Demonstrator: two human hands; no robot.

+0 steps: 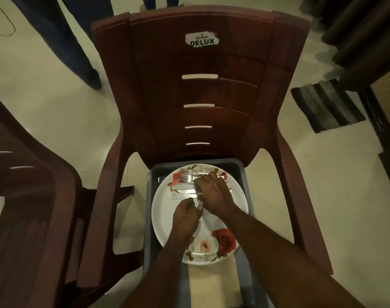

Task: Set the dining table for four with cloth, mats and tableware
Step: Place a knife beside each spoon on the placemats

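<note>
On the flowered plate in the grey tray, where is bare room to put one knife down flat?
The plate is bare along its left side, between the knives and the printed roses. Its far part is crowded: forks and knives lie under the right hand, with the left hand beside them.

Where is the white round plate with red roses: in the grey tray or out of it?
In. The white round plate with red roses lies flat inside the grey plastic tray.
</note>
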